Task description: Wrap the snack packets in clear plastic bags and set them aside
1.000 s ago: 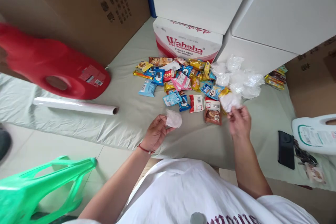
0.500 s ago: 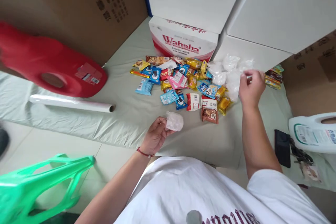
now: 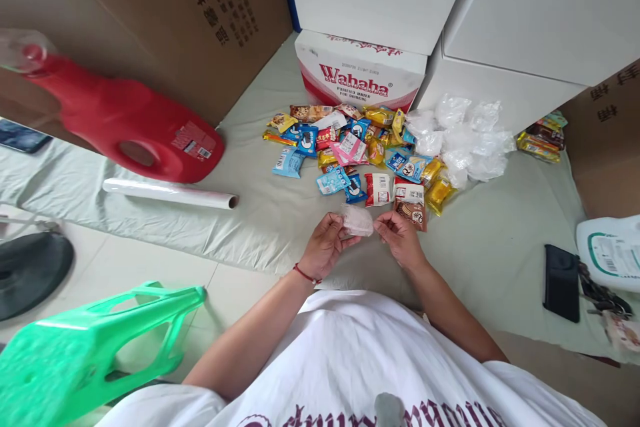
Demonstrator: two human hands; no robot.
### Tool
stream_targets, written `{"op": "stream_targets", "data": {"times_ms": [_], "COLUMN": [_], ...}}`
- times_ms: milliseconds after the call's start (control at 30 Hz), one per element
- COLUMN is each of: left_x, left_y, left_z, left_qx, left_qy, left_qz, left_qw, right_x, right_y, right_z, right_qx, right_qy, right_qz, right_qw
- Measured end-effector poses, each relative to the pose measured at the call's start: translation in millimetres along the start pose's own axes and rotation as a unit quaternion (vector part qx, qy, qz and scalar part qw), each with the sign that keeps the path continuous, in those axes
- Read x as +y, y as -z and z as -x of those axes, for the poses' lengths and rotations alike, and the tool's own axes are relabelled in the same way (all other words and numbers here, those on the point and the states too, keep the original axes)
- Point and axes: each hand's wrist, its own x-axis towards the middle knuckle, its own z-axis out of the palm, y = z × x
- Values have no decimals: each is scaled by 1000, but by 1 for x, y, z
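A small, folded clear plastic bag is pinched between the thumb and fingers of my left hand, just above the cloth. My right hand is closed, its thumb and fingertips pinching at the bag's right edge. Beyond both hands spreads a loose pile of wrapped snacks, among them a light blue packet, a red-and-white packet and a brown packet. Crumpled clear plastic bags lie heaped to the right of the snacks.
A Wahaha carton stands behind the snacks. To the left are a red jug and a white roll, with a green stool on the floor. A black phone and white bottle lie at right.
My right hand has come from the heap of plastic bags back to my left hand, meeting the held bag's edge. The view has shifted slightly left.
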Motion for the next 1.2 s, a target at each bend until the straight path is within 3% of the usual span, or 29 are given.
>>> {"op": "stream_targets", "data": {"times_ms": [100, 233, 333, 433, 533, 633, 767, 867, 1100, 1200], "left_x": [-5, -12, -15, -17, -14, -8, 1, 5, 5, -2], "left_y": [2, 0, -1, 1, 5, 6, 7, 6, 7, 10], "left_z": [1, 0, -3, -7, -10, -9, -6, -6, -11, -15], "left_qx": [23, 33, 43, 40, 55, 48, 17, 4, 6, 33], "left_qy": [-25, -71, -60, -25, -27, -34, -37, -43, -48, -64], "left_qz": [-45, -110, -122, -141, -68, 16, 9, -3, -38, -77], "left_qw": [998, 991, 990, 989, 996, 998, 999, 999, 998, 994], "right_x": [-4, -5, 2, 9, 12, 12, 11, 7, -10, -12], "right_y": [-3, -17, -23, -23, -18, -7, 13, 22, 9, 1], "right_z": [3, 6, 2, 0, 3, 9, 8, 2, 12, 16], "right_qx": [0, -63, -41, -5, 67, 43, 50, 65, -90, -94], "right_qy": [55, 128, 79, 11, -42, -126, -172, -194, -219, -207], "right_qz": [49, 140, 89, -40, -170, -235, -293, -299, -221, -189], "right_qw": [997, 980, 992, 999, 982, 963, 939, 932, 946, 955]}}
